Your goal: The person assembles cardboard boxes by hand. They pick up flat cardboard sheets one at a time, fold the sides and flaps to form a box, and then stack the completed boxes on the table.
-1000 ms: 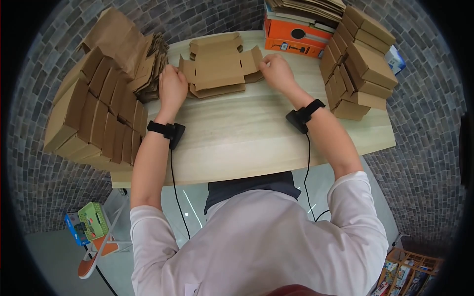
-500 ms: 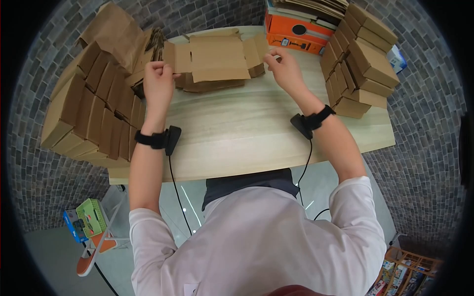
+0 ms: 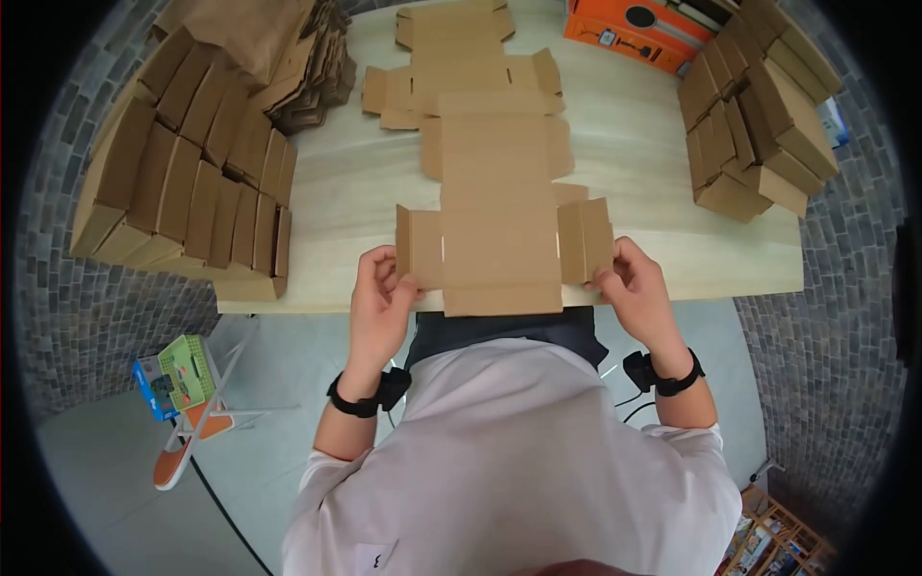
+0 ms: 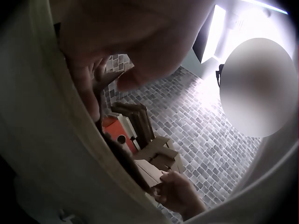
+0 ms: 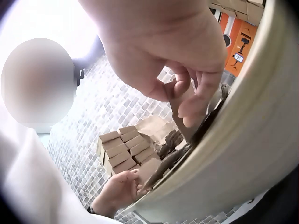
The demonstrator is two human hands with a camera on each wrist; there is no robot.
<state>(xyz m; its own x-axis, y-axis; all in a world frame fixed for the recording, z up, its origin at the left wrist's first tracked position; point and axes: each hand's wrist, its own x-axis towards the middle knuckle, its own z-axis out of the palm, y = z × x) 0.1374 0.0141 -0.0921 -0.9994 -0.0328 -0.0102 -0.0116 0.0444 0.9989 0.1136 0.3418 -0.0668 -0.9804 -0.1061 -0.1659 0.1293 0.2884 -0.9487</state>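
A flattened brown cardboard box blank (image 3: 499,211) lies lengthwise before me, its near flap reaching past the table's front edge. My left hand (image 3: 382,305) pinches the raised left side flap (image 3: 420,245) between thumb and fingers. On the opposite side, my right hand (image 3: 638,296) grips the right side flap (image 3: 588,240) in the same manner; the right wrist view shows this cardboard flap (image 5: 180,109) between thumb and fingers. Behind, partly covered by the near blank's far end, lies another unfolded box blank (image 3: 459,48).
Folded boxes (image 3: 182,163) are stacked high on the left, beside flat cardboard pieces (image 3: 312,77). More folded boxes (image 3: 759,115) stand on the right. An orange box (image 3: 629,34) sits at the back. The pale wooden table (image 3: 634,144) ends close to my body.
Both hands have moved from the back of the table to its front edge, bringing a box blank toward my body. Another blank stays behind. The head view has tilted further down.
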